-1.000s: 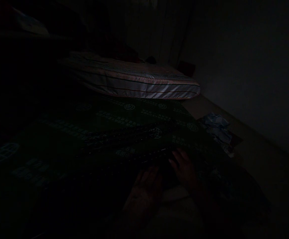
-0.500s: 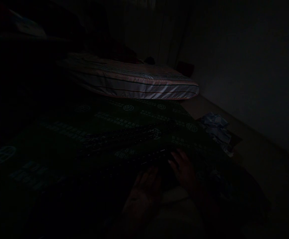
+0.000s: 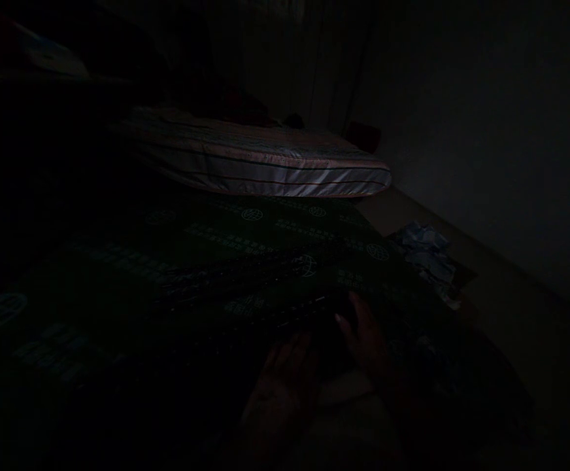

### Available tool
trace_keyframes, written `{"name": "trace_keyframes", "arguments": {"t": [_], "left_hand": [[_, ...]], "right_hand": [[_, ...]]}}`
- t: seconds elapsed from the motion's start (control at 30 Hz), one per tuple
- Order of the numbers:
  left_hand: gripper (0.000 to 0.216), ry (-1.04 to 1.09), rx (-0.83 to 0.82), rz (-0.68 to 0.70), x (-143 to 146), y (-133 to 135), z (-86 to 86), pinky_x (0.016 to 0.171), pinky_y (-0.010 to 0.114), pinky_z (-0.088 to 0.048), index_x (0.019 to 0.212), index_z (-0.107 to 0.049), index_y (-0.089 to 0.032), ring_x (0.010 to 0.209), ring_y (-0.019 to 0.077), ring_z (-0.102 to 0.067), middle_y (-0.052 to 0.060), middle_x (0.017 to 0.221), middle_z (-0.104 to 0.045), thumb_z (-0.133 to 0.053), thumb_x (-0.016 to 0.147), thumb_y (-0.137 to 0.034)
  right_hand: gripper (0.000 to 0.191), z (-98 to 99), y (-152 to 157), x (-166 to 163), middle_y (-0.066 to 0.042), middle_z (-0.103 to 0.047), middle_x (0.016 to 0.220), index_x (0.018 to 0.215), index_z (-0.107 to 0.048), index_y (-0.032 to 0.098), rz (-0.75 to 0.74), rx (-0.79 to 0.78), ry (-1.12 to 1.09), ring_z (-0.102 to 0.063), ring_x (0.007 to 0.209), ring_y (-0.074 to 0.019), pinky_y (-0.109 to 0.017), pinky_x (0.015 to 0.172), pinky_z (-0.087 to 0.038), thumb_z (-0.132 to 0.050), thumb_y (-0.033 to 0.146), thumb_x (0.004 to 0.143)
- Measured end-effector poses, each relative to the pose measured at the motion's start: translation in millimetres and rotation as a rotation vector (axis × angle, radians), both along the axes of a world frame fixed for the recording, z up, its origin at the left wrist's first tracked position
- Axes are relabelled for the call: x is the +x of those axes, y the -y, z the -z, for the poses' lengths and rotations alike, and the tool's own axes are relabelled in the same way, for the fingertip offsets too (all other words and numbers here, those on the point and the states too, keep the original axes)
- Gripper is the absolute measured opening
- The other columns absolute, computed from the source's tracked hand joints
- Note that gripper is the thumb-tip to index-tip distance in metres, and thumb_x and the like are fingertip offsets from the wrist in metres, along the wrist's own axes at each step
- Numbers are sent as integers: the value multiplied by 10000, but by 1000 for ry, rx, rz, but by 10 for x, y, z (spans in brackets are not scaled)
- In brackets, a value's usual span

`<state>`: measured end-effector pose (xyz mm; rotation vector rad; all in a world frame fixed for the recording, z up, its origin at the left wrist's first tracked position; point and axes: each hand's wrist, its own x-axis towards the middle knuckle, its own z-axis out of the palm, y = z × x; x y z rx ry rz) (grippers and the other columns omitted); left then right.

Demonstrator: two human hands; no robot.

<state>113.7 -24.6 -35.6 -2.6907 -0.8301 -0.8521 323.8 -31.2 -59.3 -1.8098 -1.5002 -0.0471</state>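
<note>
Right grip (image 3: 367, 335) more curled; strips (image 3: 236, 282), mattress (image 3: 285, 173) beyond

Across the dark green sheet (image 3: 133, 304), repeats pale globe emblems (image 3: 377, 252) between rows of whitish, blocky characters (image 3: 221, 239), Chinese-looking. Looks too dim and blurred to spell out; offers no legible word, brand or number.

The bare left hand (image 3: 281, 387) is back-up, low in the middle, its fingers (image 3: 292, 347) reaching forward side by side. The bare right hand (image 3: 366, 337) sits beside it and slightly farther forward, its thumb angled inward toward the left one. The right forearm (image 3: 402, 392) slants in from the lower right. Darkness hides both palms and whether either grips.
</note>
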Motion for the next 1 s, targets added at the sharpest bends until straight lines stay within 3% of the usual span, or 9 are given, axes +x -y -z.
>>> {"name": "trace_keyframes", "arguments": {"t": [0.13, 0.37, 0.8, 1.0], "left_hand": [[319, -9, 7, 6, -2, 8, -24, 903, 396, -454, 1125, -602, -153, 1105, 247, -569, 99, 1224, -613, -381, 927, -271], [335, -41, -180, 7, -21, 28, 47, 1005, 445, -386, 1189, -563, -172, 1227, 279, -481, 115, 1328, -529, -436, 880, -199], [368, -75, -216, 19, -30, 31, 119, 1027, 443, -366, 1193, -558, -171, 1224, 265, -487, 106, 1330, -530, -404, 860, -145], [390, -77, -225, 29, -40, 0, 133, 1033, 443, -364, 1234, -531, -193, 1233, 263, -478, 87, 1350, -514, -412, 863, -200]], "right_hand": [[557, -25, 3, 1, -187, -536, 1291, 1305, -447, 125, -3, -7, -68, -511, 1198, -284, -481, 980, -439, -413, 491, 887], [563, -30, 8, -1, -170, -516, 1325, 1328, -419, 143, -9, -38, -159, -504, 1213, -264, -463, 1005, -424, -451, 474, 874], [562, -26, 1, -7, -174, -526, 1317, 1295, -461, 133, 18, -46, -243, -501, 1217, -278, -479, 1016, -412, -460, 488, 860], [576, 3, -4, 6, -179, -516, 1326, 1301, -454, 125, 6, -46, -240, -492, 1225, -277, -481, 1022, -406, -444, 502, 865]]}}
